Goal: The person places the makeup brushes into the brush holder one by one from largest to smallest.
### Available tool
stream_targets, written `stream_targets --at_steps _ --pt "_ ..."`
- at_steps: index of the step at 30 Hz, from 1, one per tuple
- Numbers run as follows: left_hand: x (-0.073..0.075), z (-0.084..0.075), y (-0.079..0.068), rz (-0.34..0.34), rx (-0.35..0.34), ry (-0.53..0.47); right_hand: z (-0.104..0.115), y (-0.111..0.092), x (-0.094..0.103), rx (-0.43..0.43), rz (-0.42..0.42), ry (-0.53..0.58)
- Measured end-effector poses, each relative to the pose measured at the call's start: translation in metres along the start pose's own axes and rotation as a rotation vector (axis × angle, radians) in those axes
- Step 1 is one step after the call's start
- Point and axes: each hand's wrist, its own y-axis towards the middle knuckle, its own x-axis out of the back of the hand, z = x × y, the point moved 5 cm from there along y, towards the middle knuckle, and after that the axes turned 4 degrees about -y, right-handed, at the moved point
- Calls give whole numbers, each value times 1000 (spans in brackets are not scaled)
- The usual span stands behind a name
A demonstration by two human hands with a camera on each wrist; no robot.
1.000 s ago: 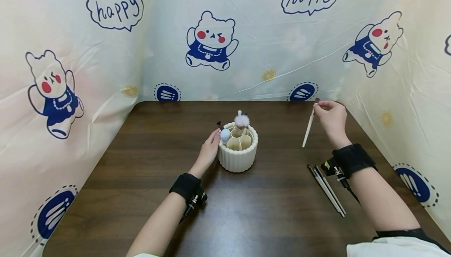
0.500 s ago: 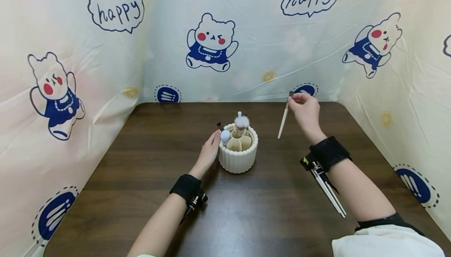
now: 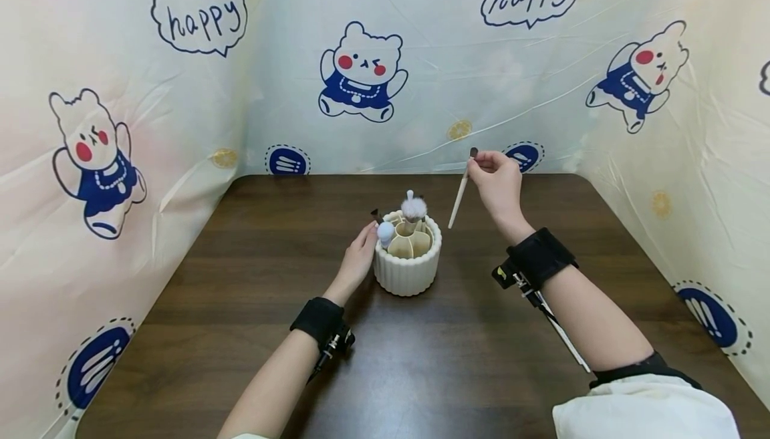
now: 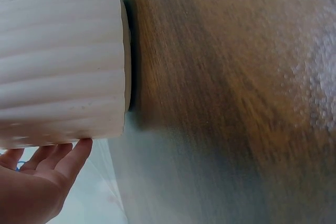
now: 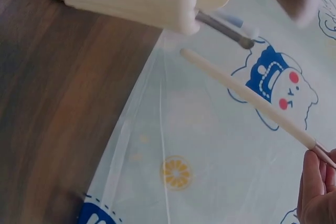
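Note:
A white ribbed makeup brush holder (image 3: 406,275) with petal-shaped compartments stands upright on the table. Inside it are a fluffy brush (image 3: 414,208), a pale blue round-topped item (image 3: 386,232) and a few other brushes. My left hand (image 3: 357,258) rests against the holder's left side; in the left wrist view its extended fingertips touch the ribbed wall (image 4: 63,66). To the right of the holder, my right hand (image 3: 499,182) pinches a slim makeup brush (image 3: 458,202) close to its dark bristles. Its pale handle slants downward, the free end apart from the holder in the right wrist view.
More slim brushes (image 3: 565,339) lie on the dark wooden table (image 3: 240,278) at the right, partly hidden beneath my right forearm. A printed curtain (image 3: 433,65) with cartoon bears encloses the table's back and sides.
My right hand has carried the brush leftward from the table's far right to near the holder. My left hand and the holder have stayed in place.

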Motion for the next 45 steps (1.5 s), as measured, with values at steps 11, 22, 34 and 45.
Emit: stream_targets --at_steps 11,22,34,45 --pt "0 0 2 -6 -6 0 9 -4 -16 4 14 95" --pt "0 0 2 0 -9 8 -3 -15 -38 -10 114 19" --pt "-1 2 3 -1 0 3 -29 -36 -59 -30 211 -136" --pt "-1 0 2 5 -12 8 -43 -47 -66 -35 295 -188"
